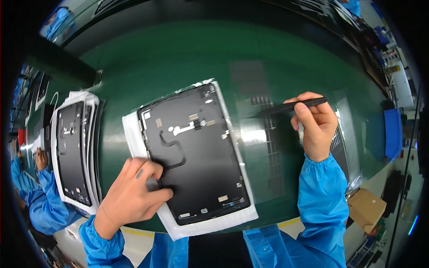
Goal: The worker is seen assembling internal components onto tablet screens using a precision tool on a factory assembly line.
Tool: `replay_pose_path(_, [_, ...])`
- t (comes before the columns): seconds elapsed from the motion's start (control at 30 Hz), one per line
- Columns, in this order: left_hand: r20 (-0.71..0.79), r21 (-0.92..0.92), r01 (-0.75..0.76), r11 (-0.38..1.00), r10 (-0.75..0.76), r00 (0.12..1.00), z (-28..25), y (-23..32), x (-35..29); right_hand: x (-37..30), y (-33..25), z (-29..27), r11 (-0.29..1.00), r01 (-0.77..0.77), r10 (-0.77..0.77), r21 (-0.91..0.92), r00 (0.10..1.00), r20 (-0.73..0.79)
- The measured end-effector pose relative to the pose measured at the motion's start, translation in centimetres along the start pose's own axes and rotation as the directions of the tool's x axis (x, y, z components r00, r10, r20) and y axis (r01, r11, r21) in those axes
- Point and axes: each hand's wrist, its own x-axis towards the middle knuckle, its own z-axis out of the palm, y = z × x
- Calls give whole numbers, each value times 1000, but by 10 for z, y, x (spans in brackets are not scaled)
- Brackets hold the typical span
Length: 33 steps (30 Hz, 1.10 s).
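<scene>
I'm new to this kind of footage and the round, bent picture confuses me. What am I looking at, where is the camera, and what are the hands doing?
The camera sits on a person's head and looks down at their own two hands; its wide lens bends straight edges near the rim. Both arms wear blue sleeves and come in from below. On the green table lies a black panel, like the inside of a tablet's back cover, resting on a white sheet. The left hand presses on the panel's lower left edge. The right hand holds a thin black stick-like tool above the table, away from the panel. Further left stands a stack of similar panels. At the far left edge, another person's blue sleeve shows.
</scene>
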Motion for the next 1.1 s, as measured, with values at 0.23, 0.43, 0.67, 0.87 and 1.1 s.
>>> replay_pose_path(0.23, [-209, -193, -23, 981, -19, 978, 1, 16, 69, 37, 10, -3, 996, 89, -82, -24, 971, 224])
replay_pose_path(0.43, [-481, -36, -57, 998, 32, 876, 30, -4, 174, 64, 23, -2, 995, 91, -76, -52, 971, 228])
replay_pose_path(0.67, [-379, -99, -49, 994, 8, 926, 46, -17, 180, 63, 22, 1, 987, 21, 14, -158, 975, 221])
replay_pose_path(0.87, [-361, -140, -39, 989, -14, 932, 46, -16, 184, 62, 23, -5, 988, 39, -3, -151, 972, 236])
replay_pose_path(1.1, [-362, -133, -39, 990, -12, 932, 47, -17, 182, 62, 22, -6, 989, 16, 18, -150, 975, 223])
